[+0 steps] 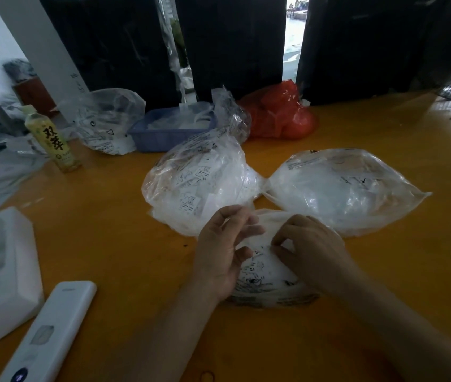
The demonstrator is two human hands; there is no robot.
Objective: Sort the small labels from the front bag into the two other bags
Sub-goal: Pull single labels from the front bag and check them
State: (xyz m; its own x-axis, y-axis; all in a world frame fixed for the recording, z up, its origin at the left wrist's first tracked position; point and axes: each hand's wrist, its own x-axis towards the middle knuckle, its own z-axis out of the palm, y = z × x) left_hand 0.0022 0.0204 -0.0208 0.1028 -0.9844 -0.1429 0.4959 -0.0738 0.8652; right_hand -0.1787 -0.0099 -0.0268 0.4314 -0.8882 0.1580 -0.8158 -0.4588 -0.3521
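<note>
An orange-yellow wooden table runs across the view, backed by dark panels with a bright gap between them. Both forearms reach in from the lower edge and meet over the front bag, a small clear plastic bag of white labels printed "XS", lying on the table straight before the person. The left hand is tilted thumb-up with its fingers curled, holding the bag's thin film at its top left. The right hand lies knuckles up, its thumb and forefinger pinching at the film or a label just right of the left thumb; which of the two, the blur hides. The bag's long axis runs roughly left to right, its mouth toward the hands.

Beyond the left hand lies the left bag, stuffed with labels; beyond the right hand the right bag, its long axis slanting rightward, their tips touching between them.
</note>
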